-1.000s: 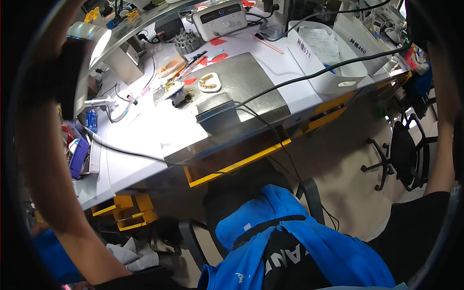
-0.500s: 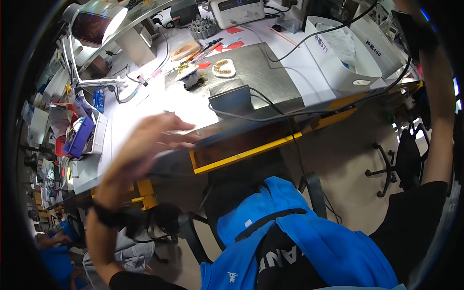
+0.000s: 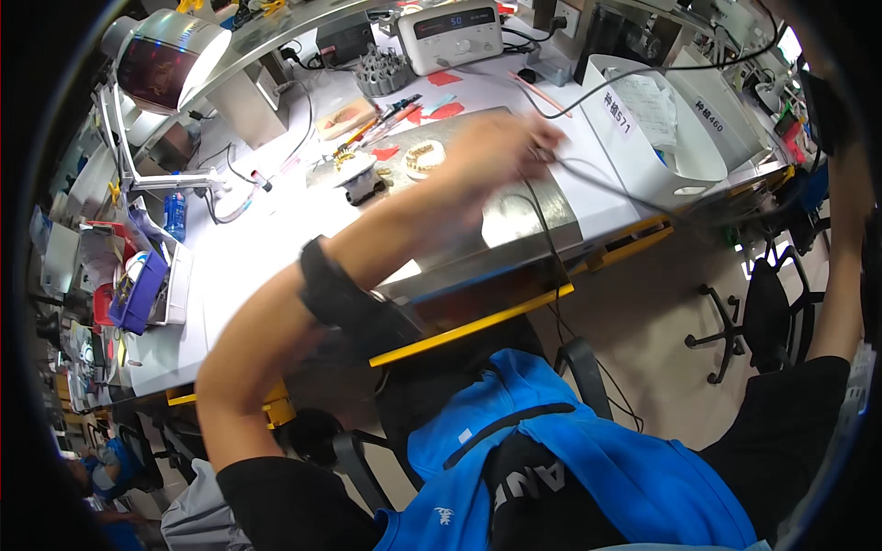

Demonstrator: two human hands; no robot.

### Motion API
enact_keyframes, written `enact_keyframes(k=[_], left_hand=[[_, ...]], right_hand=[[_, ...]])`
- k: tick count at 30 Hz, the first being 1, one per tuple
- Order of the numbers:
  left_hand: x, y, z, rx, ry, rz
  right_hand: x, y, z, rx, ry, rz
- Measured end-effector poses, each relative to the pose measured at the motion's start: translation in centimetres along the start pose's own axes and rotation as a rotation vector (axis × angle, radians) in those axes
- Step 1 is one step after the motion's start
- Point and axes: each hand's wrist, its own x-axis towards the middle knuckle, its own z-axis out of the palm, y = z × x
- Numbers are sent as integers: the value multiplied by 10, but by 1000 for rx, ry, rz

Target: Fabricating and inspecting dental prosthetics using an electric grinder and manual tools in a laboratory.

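My left arm reaches across the bench from the lower left, a black band on its wrist. My left hand [image 3: 516, 154], blurred by motion, is closed on a dark cable [image 3: 597, 184] that sags away to the right. Beneath and beside that arm lie a white dental model with a yellowish tooth row [image 3: 424, 160] and a second dental model on a grey base [image 3: 356, 173]. My right arm rises along the right rim to a dark wristband; what shows of my right hand [image 3: 807, 41] is cut off by the dark edge, its fingers hidden.
A metal plate [image 3: 551, 204] covers the bench's front, above a yellow-edged drawer [image 3: 473, 326]. White bins [image 3: 684, 174] stand at right, a control unit [image 3: 450, 41] at the back. A lamp [image 3: 170, 60] and purple basket [image 3: 138, 292] are on the left. A chair [image 3: 767, 308] stands beyond.
My left hand has swung right and away from me, from the bench's front left onto the cable. Its arm now hides the grey mesh-topped box. The cable has shifted.
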Motion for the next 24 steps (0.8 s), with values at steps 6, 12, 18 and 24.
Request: enact_keyframes(k=[6, 12, 18, 24], left_hand=[[-65, -63, 63, 1042, -484, 302], [-132, -82, 102, 1069, -532, 644], [-155, -36, -4, 615, 178, 318], [-106, -47, -189, 528, 817, -64]], right_hand=[[14, 37, 95, 71, -127, 30], [17, 75, 242, -92, 22, -515], [10, 73, 358, 360, 117, -278], [64, 64, 389, 386, 141, -329]])
